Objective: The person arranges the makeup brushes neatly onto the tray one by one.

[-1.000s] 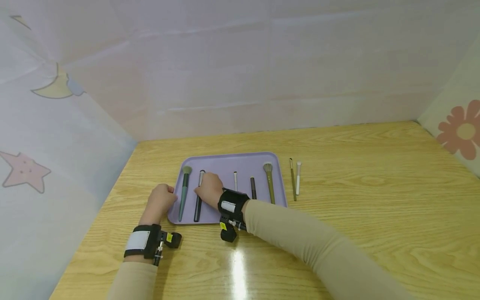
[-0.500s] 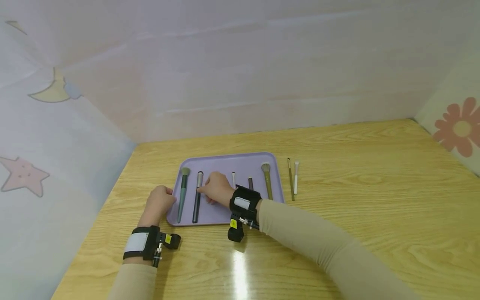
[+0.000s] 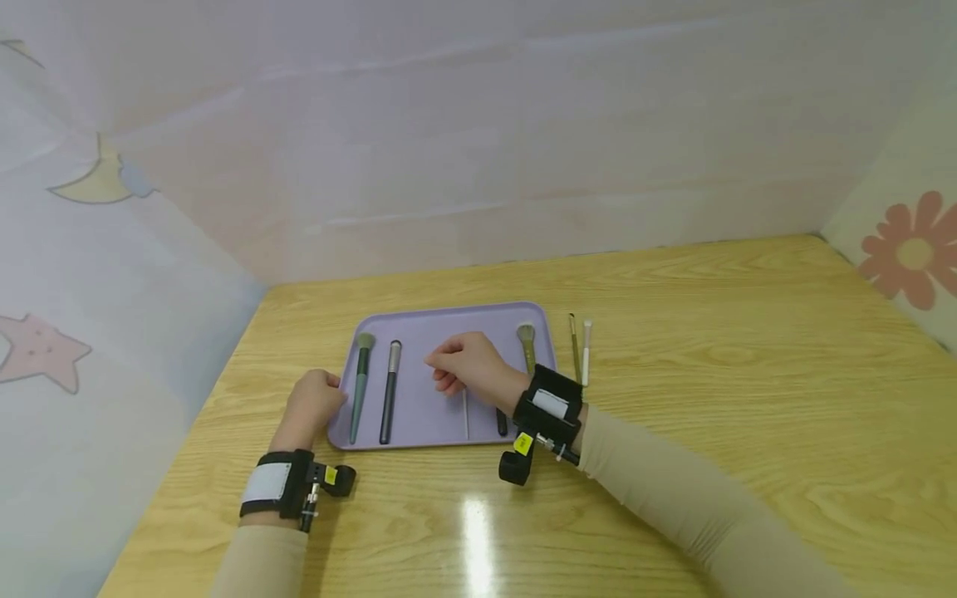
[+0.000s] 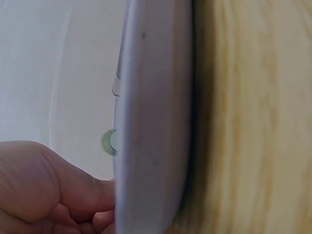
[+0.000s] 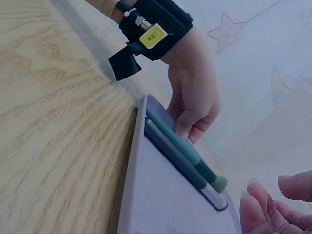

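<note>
A lilac tray (image 3: 426, 415) lies on the table with several makeup brushes set out on it. My left hand (image 3: 314, 399) pinches the tray's left rim between thumb and fingers. Above the tray's middle hovers my right hand (image 3: 474, 364), its fingers loosely bent and holding nothing; thumb and fingertips stand apart in the right wrist view. To its left lie a green brush (image 3: 359, 399) and a black-handled brush (image 3: 389, 399). Partly hidden under it are a thin white handle (image 3: 466, 419) and a dark handle (image 3: 502, 423). An olive brush (image 3: 527, 345) shows behind the right wrist.
Right of the tray, a thin olive brush (image 3: 575, 349) and a white brush (image 3: 586, 353) lie side by side on the wooden table (image 3: 710, 349). A pale printed cloth (image 3: 419, 149) stands behind the table and along both sides.
My right hand has let go of the black-handled brush and moved right across the tray, over the thin white brush. The left hand stays at the tray's rim.
</note>
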The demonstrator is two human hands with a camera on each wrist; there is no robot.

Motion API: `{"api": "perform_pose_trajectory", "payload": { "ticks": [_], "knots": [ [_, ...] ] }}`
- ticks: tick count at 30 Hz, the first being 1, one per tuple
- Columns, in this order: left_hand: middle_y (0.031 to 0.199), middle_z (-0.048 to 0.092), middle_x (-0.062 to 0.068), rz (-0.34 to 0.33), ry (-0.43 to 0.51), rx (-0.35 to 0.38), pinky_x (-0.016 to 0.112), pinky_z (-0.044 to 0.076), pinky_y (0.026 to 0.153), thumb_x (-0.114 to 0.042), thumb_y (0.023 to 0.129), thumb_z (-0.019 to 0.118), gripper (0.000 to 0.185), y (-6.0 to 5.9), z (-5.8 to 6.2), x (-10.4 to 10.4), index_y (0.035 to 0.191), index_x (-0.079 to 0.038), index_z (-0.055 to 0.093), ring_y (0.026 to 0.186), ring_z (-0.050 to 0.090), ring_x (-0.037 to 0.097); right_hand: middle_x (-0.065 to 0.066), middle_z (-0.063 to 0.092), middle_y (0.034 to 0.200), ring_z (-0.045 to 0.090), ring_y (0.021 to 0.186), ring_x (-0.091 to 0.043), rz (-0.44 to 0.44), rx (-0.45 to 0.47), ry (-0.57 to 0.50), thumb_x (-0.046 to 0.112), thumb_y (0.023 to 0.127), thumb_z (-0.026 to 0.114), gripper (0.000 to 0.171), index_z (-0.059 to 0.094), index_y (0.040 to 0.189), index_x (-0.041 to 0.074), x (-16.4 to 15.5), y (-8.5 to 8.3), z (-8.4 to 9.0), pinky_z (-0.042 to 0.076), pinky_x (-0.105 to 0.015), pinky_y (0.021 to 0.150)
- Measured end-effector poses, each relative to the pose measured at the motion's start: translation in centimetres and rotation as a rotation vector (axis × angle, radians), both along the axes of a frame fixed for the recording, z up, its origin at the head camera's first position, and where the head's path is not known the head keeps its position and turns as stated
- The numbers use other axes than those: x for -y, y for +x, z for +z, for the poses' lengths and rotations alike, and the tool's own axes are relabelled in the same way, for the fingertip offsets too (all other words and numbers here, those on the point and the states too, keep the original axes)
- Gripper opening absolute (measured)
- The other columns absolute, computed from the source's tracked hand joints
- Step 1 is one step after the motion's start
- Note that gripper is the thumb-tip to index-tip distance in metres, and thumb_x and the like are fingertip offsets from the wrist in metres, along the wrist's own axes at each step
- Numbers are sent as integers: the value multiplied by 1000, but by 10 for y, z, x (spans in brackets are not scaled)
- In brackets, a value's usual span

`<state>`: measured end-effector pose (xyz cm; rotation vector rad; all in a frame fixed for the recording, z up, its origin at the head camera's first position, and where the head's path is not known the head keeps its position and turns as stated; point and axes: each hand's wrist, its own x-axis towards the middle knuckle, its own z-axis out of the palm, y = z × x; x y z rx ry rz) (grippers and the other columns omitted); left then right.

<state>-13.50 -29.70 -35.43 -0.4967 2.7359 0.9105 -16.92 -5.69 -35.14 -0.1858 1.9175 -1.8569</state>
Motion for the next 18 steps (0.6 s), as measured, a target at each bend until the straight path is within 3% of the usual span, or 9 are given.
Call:
{"api": "perform_pose_trajectory", "payload": {
  "ticks": [8,18],
  "knots": [
    [109,57,32,-7,2,-2,46,51,77,1,89,49,32,-2,1,0,116,18,52,94,57,37,-3,60,67,58,53,-8,-66,8,-43,8,94,61,21,62,105,-10,-33,-1,-3,49,-20,49],
    [109,57,32,-11,-15,-13,45,51,77,1,87,49,33,-3,-2,2,114,19,53,93,56,37,-4,61,72,57,57,-9,-71,12,-71,9,96,59,31,56,116,-16,-57,2,-6,50,-20,51]
  ]
}}
